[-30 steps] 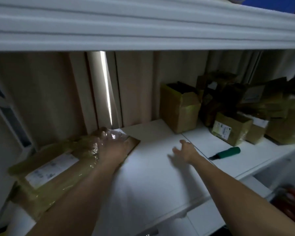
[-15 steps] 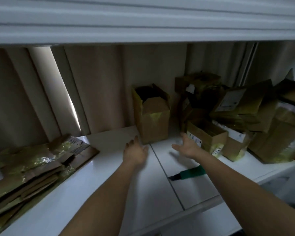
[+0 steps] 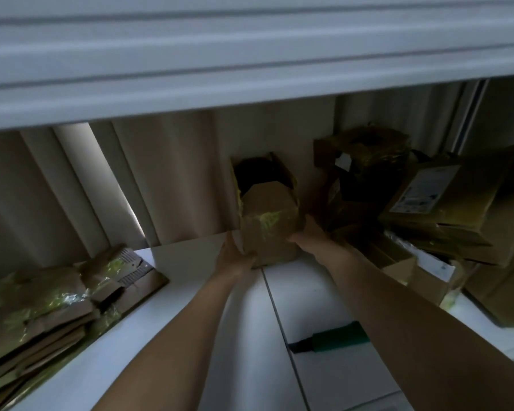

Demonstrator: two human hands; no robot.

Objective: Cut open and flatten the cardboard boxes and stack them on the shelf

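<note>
An upright brown cardboard box (image 3: 267, 215) with open top flaps and yellowish tape stands at the back of the white shelf (image 3: 190, 321). My left hand (image 3: 233, 256) grips its lower left corner, and my right hand (image 3: 307, 232) holds its right side. A stack of flattened boxes (image 3: 57, 304) lies at the left end of the shelf. A green-handled cutter (image 3: 333, 339) lies on the shelf under my right forearm, partly hidden by it.
A heap of unflattened cardboard boxes (image 3: 445, 221) fills the right end of the shelf. The upper shelf's white edge (image 3: 250, 69) hangs low overhead. Pale curtain folds (image 3: 131, 185) close the back.
Both hands have moved forward from the bare shelf surface to the upright box and taken hold of its sides. The view has shifted right and closer.
</note>
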